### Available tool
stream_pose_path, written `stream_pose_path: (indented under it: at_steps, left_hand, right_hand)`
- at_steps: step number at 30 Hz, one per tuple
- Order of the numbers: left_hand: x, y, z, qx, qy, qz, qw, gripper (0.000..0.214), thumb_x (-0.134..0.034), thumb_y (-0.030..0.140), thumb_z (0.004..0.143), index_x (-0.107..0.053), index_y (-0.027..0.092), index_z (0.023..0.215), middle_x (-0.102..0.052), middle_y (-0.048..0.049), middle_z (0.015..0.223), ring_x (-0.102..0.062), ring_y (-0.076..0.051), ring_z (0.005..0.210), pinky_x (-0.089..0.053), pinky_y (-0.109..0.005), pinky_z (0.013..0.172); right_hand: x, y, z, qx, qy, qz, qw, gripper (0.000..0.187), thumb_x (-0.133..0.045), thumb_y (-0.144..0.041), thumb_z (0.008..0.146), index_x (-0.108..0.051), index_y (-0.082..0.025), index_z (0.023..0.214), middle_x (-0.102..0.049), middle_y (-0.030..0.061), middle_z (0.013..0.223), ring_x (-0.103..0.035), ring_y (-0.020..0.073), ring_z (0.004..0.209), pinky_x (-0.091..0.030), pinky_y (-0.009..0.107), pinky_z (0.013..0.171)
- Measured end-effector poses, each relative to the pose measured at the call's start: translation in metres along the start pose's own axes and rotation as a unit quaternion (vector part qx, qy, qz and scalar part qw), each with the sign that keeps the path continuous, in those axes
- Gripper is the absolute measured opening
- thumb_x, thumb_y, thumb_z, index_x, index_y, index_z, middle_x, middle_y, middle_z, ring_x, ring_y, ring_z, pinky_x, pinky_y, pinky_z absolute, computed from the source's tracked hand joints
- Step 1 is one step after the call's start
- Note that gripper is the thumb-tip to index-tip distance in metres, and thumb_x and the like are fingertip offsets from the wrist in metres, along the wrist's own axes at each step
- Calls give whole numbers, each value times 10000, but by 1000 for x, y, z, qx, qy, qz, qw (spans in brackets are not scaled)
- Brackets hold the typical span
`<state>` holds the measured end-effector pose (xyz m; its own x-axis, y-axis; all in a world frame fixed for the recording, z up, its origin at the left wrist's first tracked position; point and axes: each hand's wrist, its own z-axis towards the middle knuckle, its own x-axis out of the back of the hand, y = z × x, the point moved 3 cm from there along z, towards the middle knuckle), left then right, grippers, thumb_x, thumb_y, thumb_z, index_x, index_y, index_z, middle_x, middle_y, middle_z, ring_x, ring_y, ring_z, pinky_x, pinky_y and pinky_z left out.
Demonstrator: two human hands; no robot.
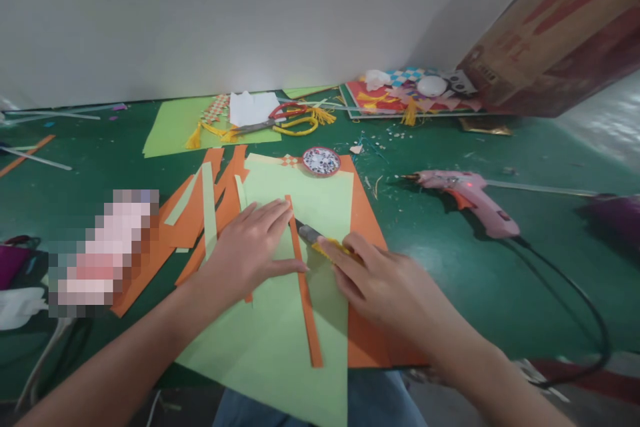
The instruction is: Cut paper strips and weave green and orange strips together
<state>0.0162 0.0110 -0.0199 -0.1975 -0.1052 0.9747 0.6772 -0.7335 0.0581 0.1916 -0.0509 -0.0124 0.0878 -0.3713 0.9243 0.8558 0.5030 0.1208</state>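
My right hand (383, 280) grips a box cutter (311, 236) with a yellow handle, its dark tip pointing up and left beside a narrow orange paper strip (309, 320). Whether the blade touches the paper I cannot tell. Flat across the upper part of that strip lies my left hand (250, 240), fingers stretched out and thumb spread apart. Beneath both is a light green sheet (280, 367), which overlaps a larger orange sheet (370, 327). More orange strips (195, 213) and pale green strips (209, 207) lie to the left of my left hand.
A pink glue gun (465, 193) with a black cord lies at right. Red-handled scissors (265, 123), a small bowl of beads (321, 161) and yellow tassels (320, 115) are toward the back. A blurred-out object (105, 253) lies at left; a cardboard box (550, 33) stands at back right.
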Motion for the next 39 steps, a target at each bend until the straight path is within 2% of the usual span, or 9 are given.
stream_pose_path:
  at_steps: [5,14,20,29,39]
  left_hand:
    - [-1,-1,0,1,5,0,1000,800,-296,720,826,-492,106,1300,-524,-170,1353,-500,-273,1252,-384,-421,1057]
    - [0,-2,0,10,7,-1,1000,797,-382,731,792,-506,120,1288,-533,-168,1346,-521,-287,1228,-399,-414,1043]
    - [0,-1,0,6,14,7,1000,802,-370,731,796,-515,109,1280,-536,-167,1342,-531,-281,1218,-406,-413,1041]
    - [-2,0,0,11,-7,21,1000,791,-391,716,802,-516,104,1286,-511,-165,1367,-522,-278,1229,-389,-412,1058]
    - [-2,0,0,4,-15,35,999,815,-397,718,796,-517,82,1292,-511,-166,1364,-504,-281,1247,-387,-403,1064]
  right_hand:
    - [-3,6,7,-3,-22,-5,1000,340,-403,-170,887,-656,-155,1114,-599,44,782,-433,67,440,-251,244,398]
    - [-7,16,18,25,-28,-6,999,333,-418,-178,897,-634,-151,1148,-599,47,797,-493,90,505,-271,245,427]
    - [-10,20,23,34,-33,-8,999,343,-404,-194,909,-621,-150,1171,-586,45,782,-507,95,525,-280,241,436]
    - [-15,25,28,20,-80,-6,997,393,-379,-212,906,-583,-172,1240,-603,63,840,-480,96,493,-271,249,439]
    - [-20,29,36,-12,-74,-37,997,381,-385,-212,903,-612,-183,1208,-631,72,867,-498,96,490,-254,249,426]
